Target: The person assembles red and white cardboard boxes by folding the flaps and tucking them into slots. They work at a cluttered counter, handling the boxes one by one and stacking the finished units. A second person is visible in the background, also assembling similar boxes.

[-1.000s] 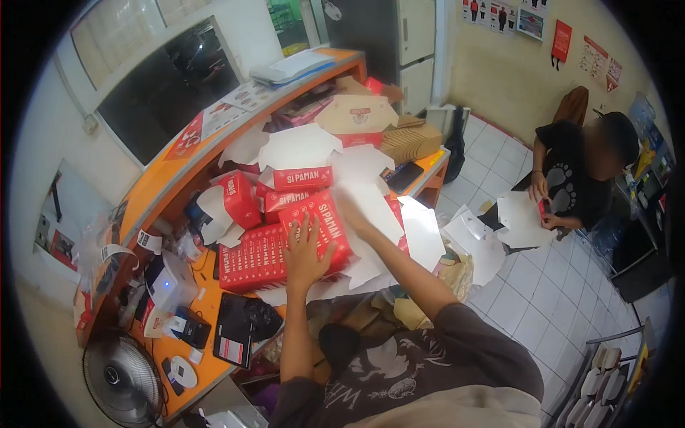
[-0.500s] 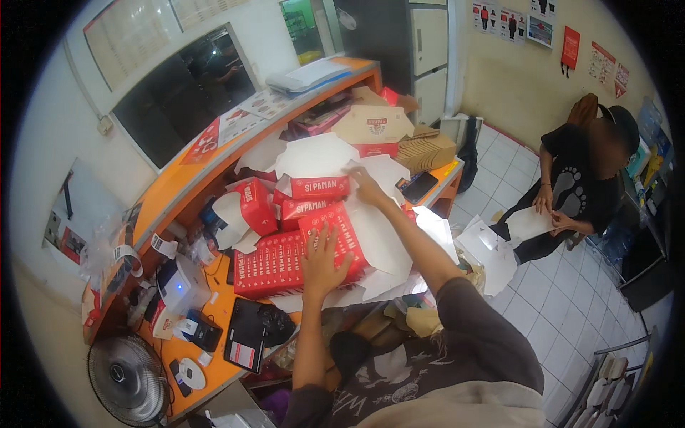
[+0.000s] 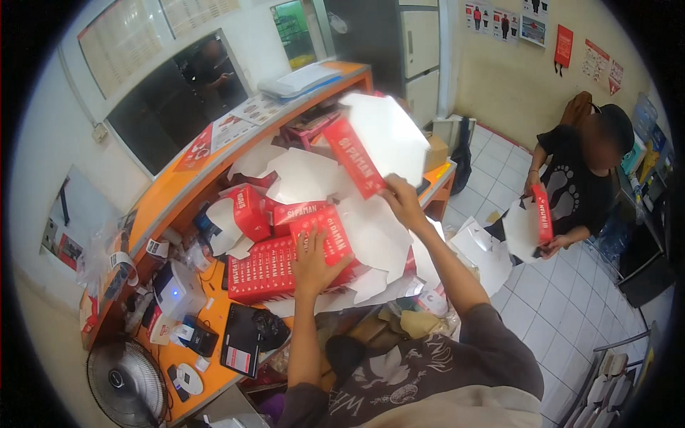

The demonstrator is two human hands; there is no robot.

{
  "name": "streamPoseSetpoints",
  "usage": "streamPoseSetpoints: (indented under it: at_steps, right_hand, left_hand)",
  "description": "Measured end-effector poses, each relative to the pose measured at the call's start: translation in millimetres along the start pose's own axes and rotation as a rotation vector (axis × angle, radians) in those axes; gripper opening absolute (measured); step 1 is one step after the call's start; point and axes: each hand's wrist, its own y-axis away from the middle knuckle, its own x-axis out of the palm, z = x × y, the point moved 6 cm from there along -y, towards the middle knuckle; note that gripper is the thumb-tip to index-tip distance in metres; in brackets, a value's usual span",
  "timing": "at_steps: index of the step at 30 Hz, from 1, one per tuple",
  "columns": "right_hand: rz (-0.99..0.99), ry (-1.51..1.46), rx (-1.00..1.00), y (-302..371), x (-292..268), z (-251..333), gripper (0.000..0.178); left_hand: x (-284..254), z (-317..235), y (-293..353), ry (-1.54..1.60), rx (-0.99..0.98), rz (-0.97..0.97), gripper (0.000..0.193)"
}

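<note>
**Right hand (image 3: 403,205) holds an open box (image 3: 377,146) by its low end**

The open box is up and ahead of the right hand, and a bit to its left. Its long red side goes on a slant, from far left down to near right. The right hand is clamped on the near right end of that side. The big white lid spreads out to the right of the red side. The box looks lifted over the pile. The right hand is the nearer one, because it is touching the box.

The left hand (image 3: 316,264) is lower and more to the left, well apart from the open box. It holds nothing tight. Its fingers are spread out on top of a red box (image 3: 338,246). This red box sits at the right end of a row of red boxes (image 3: 260,269), all packed side by side on the orange surface (image 3: 212,308). White card (image 3: 374,239) lies just to the right of the left hand.

Behind the row, to the left, is a tipped box (image 3: 250,212) with its white flaps out. Over on the right, another person (image 3: 569,187) holds a small red carton (image 3: 544,214) with a white flap.
</note>
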Motion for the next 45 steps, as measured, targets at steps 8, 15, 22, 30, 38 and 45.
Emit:
streamPoseSetpoints:
  at_steps: [8, 15, 22, 30, 38, 45]
  right_hand:
    - [-0.164, -0.098, 0.270, 111, -1, -9, 0.015]
    - [-0.264, -0.110, 0.206, 130, 53, 11, 0.011]
    - [-0.214, -0.230, 0.158, 83, 41, 11, 0.011]
    - [0.224, -0.156, 0.083, 98, 60, -7, 0.035]
    - [-0.059, 0.174, 0.197, 63, 17, -2, 0.035]
    - [0.036, -0.028, -0.018, -11, 35, 8, 0.055]
  left_hand:
    - [3, -4, -2, 0.032, -0.034, 0.061, 0.093]
    - [6, -5, -5, -0.039, -0.060, 0.058, 0.105]
    - [4, -5, -2, -0.057, -0.098, 0.037, 0.106]
    - [11, 2, -2, 0.004, -0.069, 0.008, 0.109]
    - [7, 3, -1, -0.020, -0.045, -0.027, 0.109]
    - [10, 0, -4, -0.013, -0.050, -0.017, 0.108]
